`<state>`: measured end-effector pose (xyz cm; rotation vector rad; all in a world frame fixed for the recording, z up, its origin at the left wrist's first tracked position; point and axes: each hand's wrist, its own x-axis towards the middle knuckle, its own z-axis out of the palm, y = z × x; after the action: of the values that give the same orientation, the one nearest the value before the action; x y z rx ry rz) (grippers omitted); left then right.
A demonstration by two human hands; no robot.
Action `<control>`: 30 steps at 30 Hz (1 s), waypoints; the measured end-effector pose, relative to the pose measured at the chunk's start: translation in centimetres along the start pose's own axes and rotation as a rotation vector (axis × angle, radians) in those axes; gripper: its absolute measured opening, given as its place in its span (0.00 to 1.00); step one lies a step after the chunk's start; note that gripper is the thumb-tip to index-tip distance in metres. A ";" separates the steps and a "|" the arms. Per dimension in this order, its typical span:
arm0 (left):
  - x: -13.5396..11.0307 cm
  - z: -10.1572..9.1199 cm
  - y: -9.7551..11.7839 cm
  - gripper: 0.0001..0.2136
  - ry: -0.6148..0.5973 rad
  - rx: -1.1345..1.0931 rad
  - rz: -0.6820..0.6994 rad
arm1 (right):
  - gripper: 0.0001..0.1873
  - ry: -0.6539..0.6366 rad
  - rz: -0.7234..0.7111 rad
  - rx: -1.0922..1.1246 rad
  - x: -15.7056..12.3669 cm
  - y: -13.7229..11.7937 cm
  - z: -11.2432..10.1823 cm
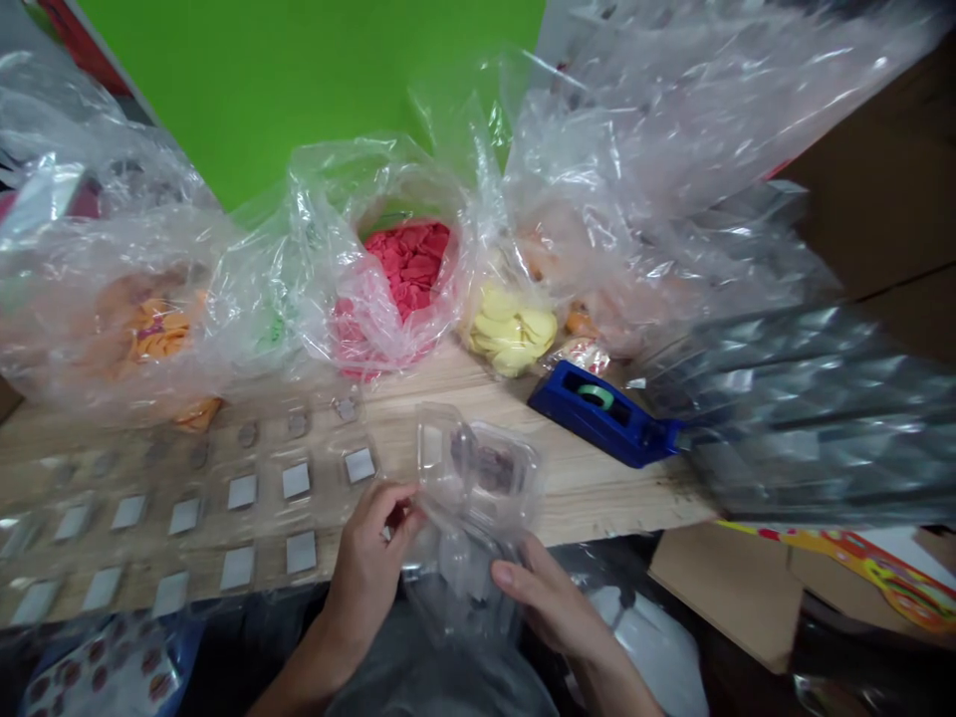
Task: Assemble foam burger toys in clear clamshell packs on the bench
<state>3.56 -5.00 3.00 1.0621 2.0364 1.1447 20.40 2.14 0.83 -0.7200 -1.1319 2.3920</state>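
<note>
At the table's front edge, both my hands hold clear plastic clamshell boxes (457,566). My left hand (367,546) is closed, its thumb and fingertips pinching the rim of one. My right hand (551,597) grips the boxes from the other side, thumb on top; its other fingers are mostly hidden. How many boxes are nested here I cannot tell. Just beyond them, an open clamshell box (523,463) on the table shows something dark red-brown through the plastic. Left of my hands lie rows of clear boxes, several with a white square card (296,480) inside.
Plastic bags of pink-red petal-like pieces (410,264), yellow pieces (512,324) and orange pieces (160,329) line the back. A blue tape dispenser (608,413) sits to the right. Beside it are stacked clear trays (814,418). Cardboard (724,593) lies below the table edge.
</note>
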 end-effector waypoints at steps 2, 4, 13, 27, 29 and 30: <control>-0.2 0.0 0.1 0.07 0.025 0.020 -0.023 | 0.32 -0.005 0.026 0.017 -0.1 0.3 -0.2; -0.3 -0.2 0.3 0.07 0.033 0.046 -0.051 | 0.32 -0.007 0.037 0.023 -0.2 0.5 -0.3; -0.2 -1.4 1.5 0.13 -0.119 0.178 0.089 | 0.31 0.008 0.117 0.226 -0.4 1.3 -0.2; -0.8 -1.1 1.9 0.21 -0.308 0.105 -0.046 | 0.40 -0.073 0.020 0.265 -1.1 2.3 0.0; -0.8 -1.0 1.8 0.21 -0.369 0.007 -0.123 | 0.40 -0.074 0.009 0.224 -1.3 2.0 -0.1; -0.8 -1.0 1.9 0.21 -0.392 -0.033 -0.162 | 0.39 -0.077 0.005 0.202 -1.4 1.8 -0.1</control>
<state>3.89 -5.51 5.22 0.9948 1.7513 0.8109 21.35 0.35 -0.31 -0.5690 -0.9002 2.5119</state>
